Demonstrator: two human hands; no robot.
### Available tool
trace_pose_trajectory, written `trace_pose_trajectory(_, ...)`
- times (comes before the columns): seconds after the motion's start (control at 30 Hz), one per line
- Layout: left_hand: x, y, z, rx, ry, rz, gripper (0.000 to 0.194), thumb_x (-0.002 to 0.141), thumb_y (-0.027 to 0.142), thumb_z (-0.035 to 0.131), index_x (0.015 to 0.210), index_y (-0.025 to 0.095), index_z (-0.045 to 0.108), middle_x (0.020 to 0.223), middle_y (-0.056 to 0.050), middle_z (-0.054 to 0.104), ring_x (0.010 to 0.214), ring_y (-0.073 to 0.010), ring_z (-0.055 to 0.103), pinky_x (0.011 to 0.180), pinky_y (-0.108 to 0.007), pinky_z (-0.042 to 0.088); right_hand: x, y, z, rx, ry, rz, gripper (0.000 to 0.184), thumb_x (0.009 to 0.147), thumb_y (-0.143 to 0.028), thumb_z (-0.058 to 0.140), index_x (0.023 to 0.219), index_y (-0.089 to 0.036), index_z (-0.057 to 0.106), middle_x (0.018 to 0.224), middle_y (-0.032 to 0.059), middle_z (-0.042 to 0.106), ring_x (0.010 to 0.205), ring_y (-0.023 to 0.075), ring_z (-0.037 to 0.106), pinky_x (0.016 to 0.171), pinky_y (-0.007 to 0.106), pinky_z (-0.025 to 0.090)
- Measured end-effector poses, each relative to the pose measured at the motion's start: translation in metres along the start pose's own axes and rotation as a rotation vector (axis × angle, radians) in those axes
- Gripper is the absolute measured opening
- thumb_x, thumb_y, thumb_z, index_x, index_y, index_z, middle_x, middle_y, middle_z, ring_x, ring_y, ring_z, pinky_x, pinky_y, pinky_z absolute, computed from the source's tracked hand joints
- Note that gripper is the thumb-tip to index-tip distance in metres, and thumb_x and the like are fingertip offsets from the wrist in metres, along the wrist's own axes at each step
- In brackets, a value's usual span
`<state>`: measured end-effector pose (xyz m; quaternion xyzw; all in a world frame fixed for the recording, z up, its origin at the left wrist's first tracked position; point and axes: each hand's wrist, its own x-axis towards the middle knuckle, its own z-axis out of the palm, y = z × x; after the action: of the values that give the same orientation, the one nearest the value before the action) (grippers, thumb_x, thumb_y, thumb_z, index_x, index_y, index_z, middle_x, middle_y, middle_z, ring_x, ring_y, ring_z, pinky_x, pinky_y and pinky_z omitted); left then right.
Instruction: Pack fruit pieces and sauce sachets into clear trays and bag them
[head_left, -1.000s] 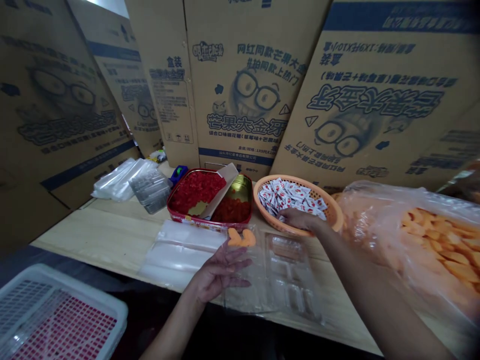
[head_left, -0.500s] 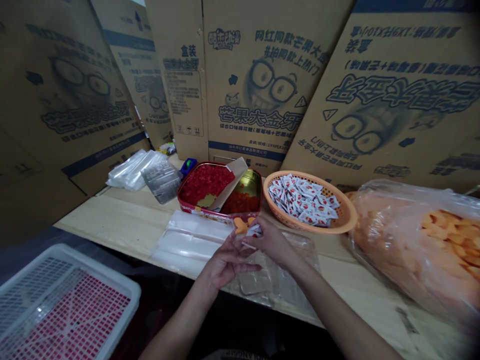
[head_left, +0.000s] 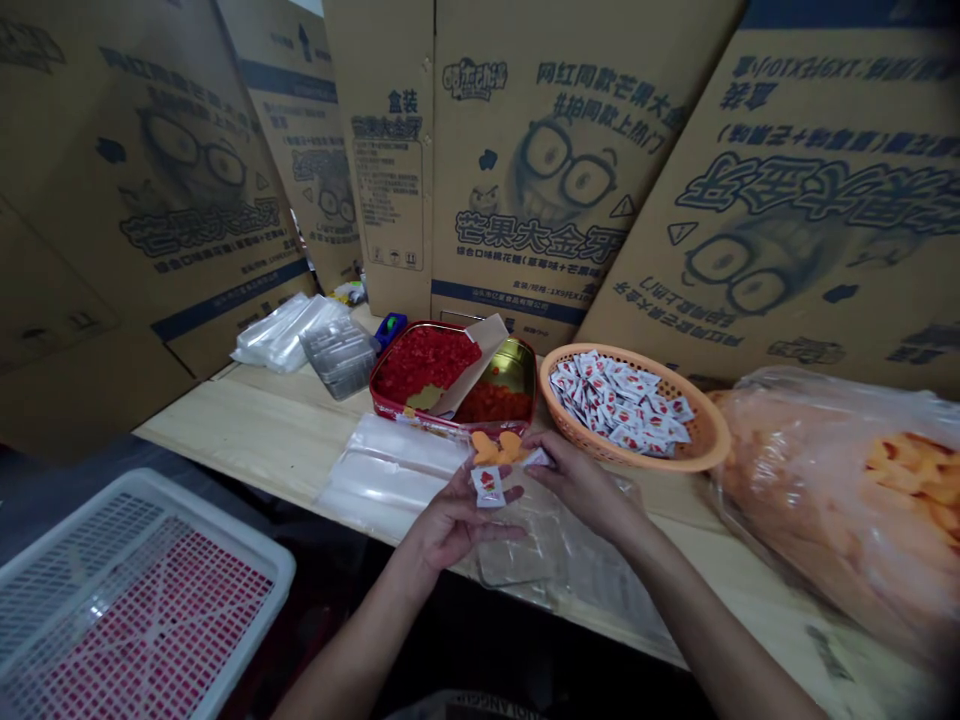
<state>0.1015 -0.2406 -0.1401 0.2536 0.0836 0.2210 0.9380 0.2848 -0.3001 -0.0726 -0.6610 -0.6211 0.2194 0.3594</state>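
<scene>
Quick read on this one, clock directions with 12 pointing away from the wearer. The left grip [head_left: 450, 525] is palm up and loosely open, with a small white sachet with red print [head_left: 487, 487] right at its fingertips, long axis about 12-to-6 and tipped a bit. Can't tell if the thumb is pinning it or it's just lying there, so the left hand is clearly the nearer one. The right grip [head_left: 581, 485] reaches in from around 2 o'clock, nearly closed, its fingertips pinched on a second white sachet [head_left: 538, 458] that's mostly hidden. Two orange mango-shaped gummies [head_left: 491, 448] sit just past the fingers at 12, over a clear plastic tray [head_left: 517, 555], though what's under them is hard to make out. A red tin of diced red candy [head_left: 450, 375] is at 11, and an orange woven basket of sachets [head_left: 634, 405] is at 1
</scene>
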Motion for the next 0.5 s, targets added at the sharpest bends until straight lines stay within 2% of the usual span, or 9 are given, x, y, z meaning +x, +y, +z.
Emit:
trace_pose_trajectory(0.17, -0.004, 0.003, -0.001, -0.001, -0.023, -0.013, 0.080, 0.059, -0.008, 0.052, 0.127, 0.033, 0.037, 0.128, -0.005, 0.049, 0.125, -0.0326, 0.037, 0.093, -0.060, 0.034, -0.005, -0.003, -0.009, -0.141, -0.237, -0.092, 0.019, 0.078, -0.015, 0.055, 0.095, -0.023, 0.059, 0.095, 0.0027, 0.060, 0.092, 0.0177, 0.054, 0.080, 0.031, 0.043)
trace_pose_trajectory(0.23, -0.005, 0.004, -0.001, 0.007, -0.024, -0.004, 0.082, 0.059, -0.009, 0.051, 0.128, 0.034, 0.036, 0.126, -0.005, 0.051, 0.124, -0.0311, 0.039, 0.094, -0.059, 0.034, -0.006, -0.004, -0.010, -0.158, -0.271, -0.117, 0.022, 0.078, -0.016, 0.057, 0.098, -0.024, 0.060, 0.097, 0.0030, 0.059, 0.092, 0.0176, 0.054, 0.079, 0.031, 0.043)
trace_pose_trajectory(0.3, -0.006, 0.005, -0.001, 0.008, -0.016, 0.007, 0.082, 0.060, -0.009, 0.050, 0.128, 0.033, 0.035, 0.126, -0.005, 0.051, 0.123, -0.0307, 0.040, 0.093, -0.060, 0.035, -0.006, -0.004, -0.010, -0.174, -0.254, -0.165, 0.023, 0.079, -0.016, 0.056, 0.101, -0.023, 0.060, 0.099, 0.0039, 0.059, 0.095, 0.0180, 0.053, 0.082, 0.031, 0.042)
trace_pose_trajectory(0.37, -0.006, 0.005, -0.001, 0.003, -0.010, 0.015, 0.080, 0.060, -0.009, 0.049, 0.127, 0.032, 0.037, 0.126, -0.005, 0.051, 0.122, -0.0310, 0.040, 0.091, -0.061, 0.036, -0.006, -0.006, -0.009, -0.212, -0.184, -0.210, 0.021, 0.080, -0.016, 0.055, 0.099, -0.022, 0.062, 0.101, 0.0054, 0.058, 0.098, 0.0192, 0.051, 0.085, 0.033, 0.041)
trace_pose_trajectory(0.43, -0.007, 0.005, 0.000, -0.005, -0.010, 0.016, 0.080, 0.059, -0.010, 0.049, 0.126, 0.032, 0.038, 0.125, -0.004, 0.051, 0.120, -0.0303, 0.042, 0.091, -0.061, 0.036, -0.005, -0.011, -0.004, -0.273, -0.096, -0.240, 0.020, 0.081, -0.015, 0.054, 0.096, -0.022, 0.063, 0.104, 0.0064, 0.057, 0.100, 0.0202, 0.049, 0.086, 0.035, 0.039)
trace_pose_trajectory(0.5, -0.007, 0.005, 0.000, -0.013, -0.011, 0.014, 0.080, 0.058, -0.010, 0.048, 0.125, 0.033, 0.040, 0.123, -0.003, 0.052, 0.115, -0.0271, 0.047, 0.091, -0.060, 0.036, -0.003, -0.019, 0.005, -0.326, -0.067, -0.253, 0.023, 0.079, -0.014, 0.056, 0.099, -0.023, 0.062, 0.107, 0.0062, 0.055, 0.101, 0.0206, 0.047, 0.084, 0.035, 0.038)
